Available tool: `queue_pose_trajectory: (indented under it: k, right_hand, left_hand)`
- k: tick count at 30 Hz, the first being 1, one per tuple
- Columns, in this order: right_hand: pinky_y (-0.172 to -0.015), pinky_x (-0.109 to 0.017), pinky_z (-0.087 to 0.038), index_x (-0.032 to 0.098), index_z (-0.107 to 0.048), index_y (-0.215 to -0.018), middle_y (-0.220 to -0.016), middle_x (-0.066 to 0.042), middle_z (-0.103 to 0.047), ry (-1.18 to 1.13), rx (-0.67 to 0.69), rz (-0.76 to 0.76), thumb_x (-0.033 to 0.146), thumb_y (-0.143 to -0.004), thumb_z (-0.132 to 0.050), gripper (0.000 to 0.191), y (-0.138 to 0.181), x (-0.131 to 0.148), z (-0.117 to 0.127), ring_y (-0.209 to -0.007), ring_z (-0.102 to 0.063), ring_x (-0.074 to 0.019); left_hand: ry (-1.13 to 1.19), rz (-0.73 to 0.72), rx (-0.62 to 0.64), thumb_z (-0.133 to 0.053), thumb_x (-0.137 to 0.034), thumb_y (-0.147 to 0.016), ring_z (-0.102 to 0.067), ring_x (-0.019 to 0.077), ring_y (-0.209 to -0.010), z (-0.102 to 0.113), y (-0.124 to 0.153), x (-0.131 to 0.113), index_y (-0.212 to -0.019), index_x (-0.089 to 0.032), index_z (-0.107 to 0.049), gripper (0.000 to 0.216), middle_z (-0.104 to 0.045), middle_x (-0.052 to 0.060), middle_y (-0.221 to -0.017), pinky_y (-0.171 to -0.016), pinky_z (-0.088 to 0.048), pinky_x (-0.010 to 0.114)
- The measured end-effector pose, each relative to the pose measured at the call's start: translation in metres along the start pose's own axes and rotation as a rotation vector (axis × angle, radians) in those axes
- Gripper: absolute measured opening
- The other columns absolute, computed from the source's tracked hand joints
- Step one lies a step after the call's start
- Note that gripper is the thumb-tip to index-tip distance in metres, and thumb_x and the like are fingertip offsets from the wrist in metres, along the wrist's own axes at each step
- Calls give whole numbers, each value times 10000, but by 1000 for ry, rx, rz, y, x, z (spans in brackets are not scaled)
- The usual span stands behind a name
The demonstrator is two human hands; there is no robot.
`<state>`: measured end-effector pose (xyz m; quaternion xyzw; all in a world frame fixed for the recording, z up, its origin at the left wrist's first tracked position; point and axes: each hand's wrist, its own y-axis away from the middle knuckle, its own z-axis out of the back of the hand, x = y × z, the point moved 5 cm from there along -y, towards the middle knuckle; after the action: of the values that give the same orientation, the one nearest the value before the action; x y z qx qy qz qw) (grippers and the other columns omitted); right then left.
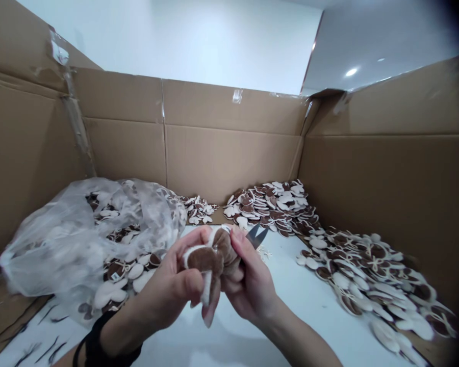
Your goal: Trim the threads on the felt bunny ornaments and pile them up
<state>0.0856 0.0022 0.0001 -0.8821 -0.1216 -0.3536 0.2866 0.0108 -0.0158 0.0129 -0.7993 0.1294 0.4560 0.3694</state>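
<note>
My left hand (172, 290) pinches a small brown and cream plush piece (210, 257) between thumb and fingers, low in the middle of the view. My right hand (248, 278) is closed around small metal snips (258, 235), whose blades stick out past the fingers, up and to the right. The right thumb also presses on the plush piece. Both hands meet above a white surface (290, 300) inside a large cardboard enclosure.
A clear plastic bag (72, 239) full of the same plush pieces lies at the left. Piles of them lie at the back (271, 206) and along the right (371, 278). Cardboard walls (222, 153) close in three sides. Thread scraps (42, 336) lie at lower left.
</note>
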Motion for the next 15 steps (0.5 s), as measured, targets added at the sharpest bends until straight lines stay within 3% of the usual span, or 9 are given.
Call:
queue_pose_trajectory:
  k: [2, 7, 12, 15]
  right_hand:
    - [-317, -129, -93, 198, -353, -628, -373, 146, -213, -77, -15, -42, 458, -787, -695, 458, 2, -4, -2, -329, -54, -16]
    - [-328, -138, -84, 184, -323, -571, -352, 142, -195, -188, -44, -127, 426, -770, -726, 510, 3, -13, -4, -325, -54, -11]
    - [-345, -138, -107, 179, -351, -565, -351, 140, -208, -256, -111, -218, 393, -728, -760, 489, 6, -19, -5, -332, -75, -12]
    - [-332, -142, -113, 179, -362, -547, -344, 139, -204, -302, -111, -248, 368, -737, -746, 469, 7, -17, -5, -313, -75, -15]
  left_hand:
    - [45, -8, -20, -690, -501, -780, -282, 23, -342, -1, 1, 3, -841, -209, -519, 344, -460, -78, -465, -369, -192, 118]
    - [145, -4, 62, -672, -492, -803, -215, 4, -270, 4, -2, 8, -794, -194, -479, 356, -396, -107, -394, -324, -144, 104]
    - [148, 88, -75, -759, -521, -692, -201, 3, -268, 18, -6, 15, -741, -185, -484, 437, -376, -113, -388, -314, -111, 125]
    - [155, 100, -51, -763, -538, -676, -205, 5, -271, 17, -7, 15, -727, -182, -498, 447, -360, -112, -377, -323, -114, 135]
